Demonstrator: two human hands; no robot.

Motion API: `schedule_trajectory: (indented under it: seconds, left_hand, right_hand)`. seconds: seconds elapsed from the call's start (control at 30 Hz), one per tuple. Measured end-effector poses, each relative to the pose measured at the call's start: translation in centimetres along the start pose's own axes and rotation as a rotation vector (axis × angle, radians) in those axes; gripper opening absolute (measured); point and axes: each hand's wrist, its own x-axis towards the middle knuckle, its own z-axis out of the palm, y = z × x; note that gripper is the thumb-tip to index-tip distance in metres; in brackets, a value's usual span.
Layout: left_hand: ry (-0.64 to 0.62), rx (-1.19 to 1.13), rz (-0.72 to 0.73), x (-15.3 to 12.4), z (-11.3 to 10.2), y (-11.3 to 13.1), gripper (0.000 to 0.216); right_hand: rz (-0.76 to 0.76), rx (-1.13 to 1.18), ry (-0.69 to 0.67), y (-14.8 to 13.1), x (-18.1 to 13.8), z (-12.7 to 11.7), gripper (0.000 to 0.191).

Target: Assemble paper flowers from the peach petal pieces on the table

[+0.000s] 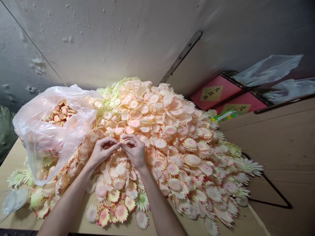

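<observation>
Over the front of a large heap of artificial flower heads (pixel 172 167), my left hand (pixel 100 152) and my right hand (pixel 136 152) meet at the fingertips. Thumb and index finger are pinched on each hand. Anything between them is too small to make out. The flower heads are flat, fringed discs in pale pink, cream and light green, some with red edges. Several loose ones, such as a pink-centred yellow flower head (pixel 121 213), lie between my forearms. Left of my hands sits an open translucent plastic bag (pixel 46 98) holding small red and yellow petal pieces (pixel 60 113).
The heap covers much of the wooden tabletop (pixel 80 213) and leans towards the grey wall (pixel 98 42). Red boxes (pixel 216 90) with clear plastic bags (pixel 269 68) stand behind a cardboard sheet (pixel 278 141) at right. A clear plastic cup-like item (pixel 14 201) lies at the left edge.
</observation>
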Motion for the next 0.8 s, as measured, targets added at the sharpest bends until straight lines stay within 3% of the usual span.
schedule_trajectory:
  seconds: [0.3,0.47,0.53,0.6,0.67,0.8]
  left_hand:
    - [-0.004,-0.458,-0.070,0.0,-0.2,-1.0,0.034]
    - [0.045,-0.552,-0.040,-0.3,-1.2,-1.0,0.037]
    - [0.114,-0.535,-0.056,-0.1,-1.4,-1.1,0.037]
    - [0.142,-0.471,-0.079,0.1,-1.2,-1.1,0.040]
    - [0.129,-0.397,-0.084,0.3,-0.8,-0.9,0.046]
    - [0.097,-0.263,-0.072,-0.1,-0.3,-0.5,0.033]
  right_hand:
    - [0.088,0.112,0.020,-0.6,0.5,0.2,0.031]
    - [0.068,0.169,0.195,-0.3,1.4,-1.5,0.034]
    - [0.050,0.138,0.238,-0.4,1.5,-2.0,0.031]
    - [0.051,0.117,0.194,-0.4,1.5,-2.1,0.029]
    - [0.064,0.131,0.110,-0.5,1.3,-1.7,0.030]
    - [0.101,0.134,0.035,-0.3,0.7,-0.9,0.031]
